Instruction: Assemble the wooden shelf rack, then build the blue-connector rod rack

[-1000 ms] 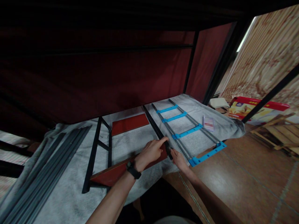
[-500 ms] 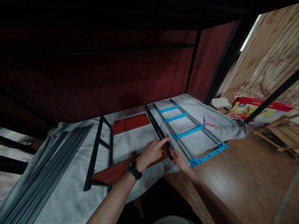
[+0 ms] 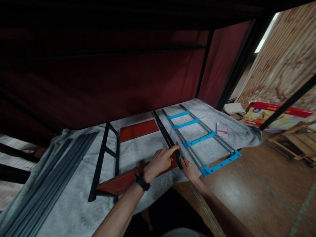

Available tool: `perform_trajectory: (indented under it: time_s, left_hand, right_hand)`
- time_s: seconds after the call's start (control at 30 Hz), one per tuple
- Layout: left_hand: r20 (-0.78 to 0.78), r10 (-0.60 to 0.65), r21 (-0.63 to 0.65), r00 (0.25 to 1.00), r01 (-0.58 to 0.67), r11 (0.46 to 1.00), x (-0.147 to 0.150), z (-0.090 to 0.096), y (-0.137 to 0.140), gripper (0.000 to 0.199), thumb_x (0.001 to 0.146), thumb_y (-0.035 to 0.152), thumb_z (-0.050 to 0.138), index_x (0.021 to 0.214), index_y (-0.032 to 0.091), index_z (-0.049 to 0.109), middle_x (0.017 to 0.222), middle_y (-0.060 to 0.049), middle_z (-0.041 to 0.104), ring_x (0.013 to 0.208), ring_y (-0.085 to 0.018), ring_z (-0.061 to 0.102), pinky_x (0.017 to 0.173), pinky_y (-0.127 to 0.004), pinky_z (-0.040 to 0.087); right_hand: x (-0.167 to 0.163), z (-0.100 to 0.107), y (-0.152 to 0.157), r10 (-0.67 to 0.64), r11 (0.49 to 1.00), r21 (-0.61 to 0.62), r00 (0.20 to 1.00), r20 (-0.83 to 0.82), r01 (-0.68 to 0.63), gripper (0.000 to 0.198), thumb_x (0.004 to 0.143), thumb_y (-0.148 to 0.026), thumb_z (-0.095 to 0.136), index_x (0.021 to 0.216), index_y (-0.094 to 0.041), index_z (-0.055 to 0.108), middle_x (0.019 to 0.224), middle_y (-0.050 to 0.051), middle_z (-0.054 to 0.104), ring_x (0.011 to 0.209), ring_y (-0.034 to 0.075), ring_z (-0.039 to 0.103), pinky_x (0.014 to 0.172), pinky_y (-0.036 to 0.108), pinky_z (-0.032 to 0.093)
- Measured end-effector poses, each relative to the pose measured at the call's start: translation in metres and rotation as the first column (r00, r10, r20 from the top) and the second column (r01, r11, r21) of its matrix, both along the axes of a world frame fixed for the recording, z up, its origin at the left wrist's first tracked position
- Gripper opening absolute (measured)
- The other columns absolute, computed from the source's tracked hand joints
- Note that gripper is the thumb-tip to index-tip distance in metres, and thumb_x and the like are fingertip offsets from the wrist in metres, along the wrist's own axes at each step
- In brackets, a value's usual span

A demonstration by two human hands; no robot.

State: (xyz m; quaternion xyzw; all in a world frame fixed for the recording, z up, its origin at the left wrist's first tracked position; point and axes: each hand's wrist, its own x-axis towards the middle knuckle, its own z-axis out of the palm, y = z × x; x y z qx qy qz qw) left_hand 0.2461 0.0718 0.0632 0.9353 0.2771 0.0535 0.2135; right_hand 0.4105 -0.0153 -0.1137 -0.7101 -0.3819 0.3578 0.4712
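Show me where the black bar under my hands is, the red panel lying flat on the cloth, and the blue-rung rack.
black bar point(image 3: 165, 132), head view, middle of its length.
red panel point(image 3: 138, 129), head view, centre of its flat face.
blue-rung rack point(image 3: 198, 139), head view, on the third blue rung.

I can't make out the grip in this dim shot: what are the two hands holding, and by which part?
Both hands meet at the near end of the black metal bar: left hand over it, right hand pinching its tip.

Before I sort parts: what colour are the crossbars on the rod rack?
Bright blue crossbars, clearest in the head view.
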Motion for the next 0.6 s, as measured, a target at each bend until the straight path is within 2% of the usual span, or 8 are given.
perform_trajectory:
  time_s: [0.1, 0.2, 0.4, 0.5, 0.6]
  left_hand:
    - [0.008, -0.014, 0.003, 1.0, 0.014, 1.0, -0.0006, -0.0004, -0.0005, 0.06, 0.086, 0.012, 0.049, 0.141, 0.035, 0.043, 0.112, -0.003, 0.068, 0.103, -0.022, 0.063, 0.091, -0.032, 0.046]
    - [0.001, -0.016, 0.012, 1.0, 0.016, 1.0, -0.0011, -0.0006, -0.0009, 0.06, 0.086, 0.012, 0.048, 0.141, 0.035, 0.043, 0.113, -0.003, 0.067, 0.104, -0.022, 0.062, 0.091, -0.032, 0.046]
    - [0.006, -0.003, 0.0, 1.0, 0.003, 1.0, -0.0019, 0.0006, 0.0002, 0.061, 0.085, 0.012, 0.05, 0.141, 0.035, 0.043, 0.114, -0.003, 0.068, 0.103, -0.022, 0.062, 0.09, -0.032, 0.046]
    - [-0.006, -0.002, 0.004, 1.0, 0.003, 1.0, -0.0014, 0.0022, 0.0003, 0.062, 0.085, 0.011, 0.049, 0.142, 0.034, 0.043, 0.113, -0.003, 0.068, 0.101, -0.021, 0.063, 0.089, -0.032, 0.047]
    - [-0.015, 0.0, 0.001, 1.0, 0.0, 1.0, -0.0012, 0.0026, -0.0001, 0.061, 0.085, 0.012, 0.05, 0.141, 0.034, 0.044, 0.115, -0.004, 0.068, 0.104, -0.022, 0.063, 0.09, -0.032, 0.046]
  right_hand:
    - [-0.0019, -0.0035, -0.001, 0.007, 0.999, 0.038, 0.999, -0.031, -0.006, 0.027, 0.089, -0.049, 0.041, 0.083, -0.024, 0.049, 0.06, -0.005, 0.05, 0.045, 0.013, 0.049, 0.046, 0.026, 0.04]
    - [0.0006, -0.0057, 0.0001, 0.043, 0.997, 0.071, 0.998, -0.052, -0.04, 0.025, 0.087, -0.047, 0.042, 0.079, -0.024, 0.047, 0.061, -0.005, 0.049, 0.047, 0.013, 0.051, 0.049, 0.028, 0.044]
    - [0.0062, -0.002, 0.007, 0.073, 0.996, 0.047, 0.997, 0.013, -0.074, 0.029, 0.087, -0.047, 0.048, 0.072, -0.023, 0.052, 0.063, -0.001, 0.054, 0.056, 0.014, 0.052, 0.054, 0.027, 0.044]
    - [0.0047, -0.0042, 0.0066, 0.071, 0.997, 0.028, 0.995, -0.063, -0.07, 0.032, 0.09, -0.051, 0.039, 0.083, -0.023, 0.052, 0.06, -0.003, 0.051, 0.047, 0.014, 0.05, 0.046, 0.028, 0.043]
    - [0.0027, -0.0084, 0.0044, 0.081, 0.995, 0.068, 0.985, -0.153, -0.071, 0.029, 0.087, -0.052, 0.043, 0.085, -0.024, 0.047, 0.064, -0.005, 0.051, 0.046, 0.013, 0.051, 0.045, 0.027, 0.046]
